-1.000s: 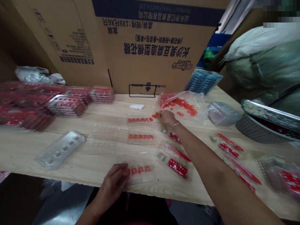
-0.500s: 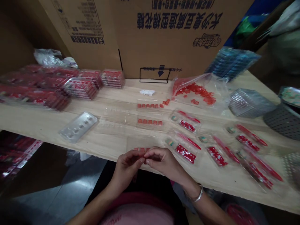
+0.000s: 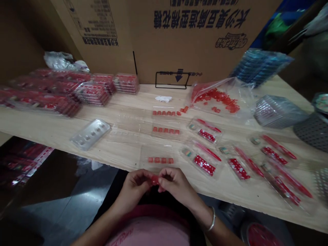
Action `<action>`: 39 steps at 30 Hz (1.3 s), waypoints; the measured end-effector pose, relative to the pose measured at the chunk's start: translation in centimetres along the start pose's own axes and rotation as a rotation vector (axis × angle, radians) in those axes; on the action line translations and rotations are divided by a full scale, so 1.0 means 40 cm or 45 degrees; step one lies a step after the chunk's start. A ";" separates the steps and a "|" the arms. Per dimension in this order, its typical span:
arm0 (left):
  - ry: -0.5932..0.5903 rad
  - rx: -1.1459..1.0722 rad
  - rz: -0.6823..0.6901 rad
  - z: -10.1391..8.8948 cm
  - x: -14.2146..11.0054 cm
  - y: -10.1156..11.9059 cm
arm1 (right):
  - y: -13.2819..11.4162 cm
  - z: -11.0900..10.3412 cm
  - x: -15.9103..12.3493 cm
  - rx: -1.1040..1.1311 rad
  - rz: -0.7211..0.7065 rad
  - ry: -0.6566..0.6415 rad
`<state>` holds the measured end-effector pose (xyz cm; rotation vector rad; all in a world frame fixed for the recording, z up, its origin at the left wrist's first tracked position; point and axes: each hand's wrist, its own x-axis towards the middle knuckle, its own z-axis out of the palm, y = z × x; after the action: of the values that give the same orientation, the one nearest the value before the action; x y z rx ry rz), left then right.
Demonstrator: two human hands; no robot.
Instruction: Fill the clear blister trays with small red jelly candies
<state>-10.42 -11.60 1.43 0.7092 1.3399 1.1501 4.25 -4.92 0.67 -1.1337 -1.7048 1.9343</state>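
Both hands are held together just past the near edge of the desk (image 3: 51, 128). The left hand (image 3: 134, 186) and the right hand (image 3: 176, 184) are curled, their fingertips pinching a small red square piece (image 3: 155, 180) that is partly hidden by the fingers. The piece is judged light and small, possibly slippery, and best taken by opposite edges with the fingertips. Its outline is nearly square, so no long axis or pointing direction can be told.

Just beyond the hands, a row of four red squares (image 3: 159, 160) is laid left to right in a clear plastic tray (image 3: 153, 152). Two further rows of red squares (image 3: 165, 130) are set farther out, with loose red pieces (image 3: 183, 110) near a clear bag of red pieces (image 3: 217, 99). To the right, clear packs holding dotted red strips (image 3: 205, 165) and thin red sticks (image 3: 208, 153) are spread across the desk. To the left, a grey moulded tray (image 3: 91, 134) and stacked red packs (image 3: 92, 94) are placed. A cardboard carton (image 3: 179, 41) stands along the far edge.
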 end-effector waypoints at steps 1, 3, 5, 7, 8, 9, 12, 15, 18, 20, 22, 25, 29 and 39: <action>-0.001 -0.011 -0.011 -0.003 0.000 0.002 | -0.001 0.001 0.001 -0.023 -0.027 0.036; 0.004 -0.008 -0.007 -0.006 0.000 0.007 | -0.003 0.007 0.000 -0.149 -0.149 0.138; 0.024 0.043 0.018 -0.005 -0.002 0.010 | -0.006 0.016 -0.004 -0.272 -0.272 0.207; 0.057 0.131 0.056 -0.002 -0.004 0.013 | -0.009 0.023 -0.007 -0.303 -0.321 0.215; 0.065 0.168 0.070 0.000 -0.005 0.015 | -0.010 0.025 -0.007 -0.271 -0.304 0.191; 0.063 0.186 0.077 0.001 -0.005 0.016 | -0.010 0.027 -0.007 -0.219 -0.268 0.160; 0.014 0.144 0.056 0.001 -0.005 0.020 | -0.012 0.031 -0.007 -0.140 -0.201 0.140; 0.012 0.115 0.036 -0.002 -0.001 0.017 | -0.011 0.035 -0.006 -0.228 -0.254 0.219; 0.054 0.106 0.013 -0.004 0.003 0.006 | -0.005 0.040 -0.001 -0.114 -0.109 0.105; 0.041 0.089 -0.012 -0.005 0.004 0.000 | 0.000 0.044 0.002 -0.055 -0.033 0.056; 0.026 0.136 0.008 -0.006 0.004 0.000 | 0.004 0.051 0.003 -0.134 -0.110 0.124; 0.128 0.362 0.187 -0.009 0.002 0.008 | 0.007 0.059 0.002 -0.261 -0.278 0.225; 0.124 0.196 0.128 -0.025 0.004 0.015 | 0.011 0.057 0.000 -0.011 -0.251 0.109; 0.174 -0.138 0.126 -0.039 0.014 -0.006 | -0.003 0.052 0.032 0.124 -0.351 0.032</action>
<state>-11.94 -11.49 0.74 0.6335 1.3569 1.3604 1.89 -5.43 0.30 -0.8352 -1.6375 1.8027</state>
